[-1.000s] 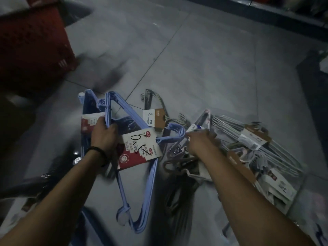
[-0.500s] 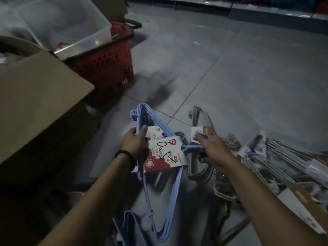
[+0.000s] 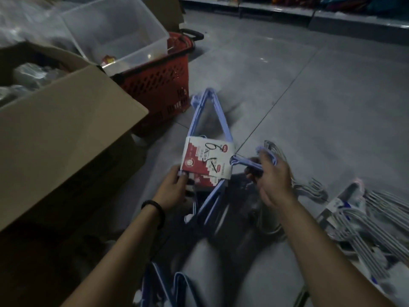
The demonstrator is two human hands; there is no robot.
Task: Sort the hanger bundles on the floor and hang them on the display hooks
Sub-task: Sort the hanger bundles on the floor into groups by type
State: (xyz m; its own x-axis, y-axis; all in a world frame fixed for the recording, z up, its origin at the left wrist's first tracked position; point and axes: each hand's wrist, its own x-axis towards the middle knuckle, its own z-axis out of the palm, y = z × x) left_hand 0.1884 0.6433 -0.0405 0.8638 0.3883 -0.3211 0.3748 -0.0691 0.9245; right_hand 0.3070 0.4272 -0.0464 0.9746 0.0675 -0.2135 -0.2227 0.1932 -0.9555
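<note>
holding the blue hanger bundle (image 3: 209, 138) off the floor, left hand (image 3: 174, 188) fingers pinching its card label (image 3: 207, 160), right hand (image 3: 271, 173) fingers curled round the hooks; likely light, stiff, prone to splaying.

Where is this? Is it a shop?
Probably a shop aisle being restocked: a red shopping basket stands on the tiled floor, shelves line the back, and both hands hold a price-labelled blue hanger bundle.

Floor (image 3: 332, 107) — grey hangers (image 3: 365, 224), red basket (image 3: 159, 85).
</note>
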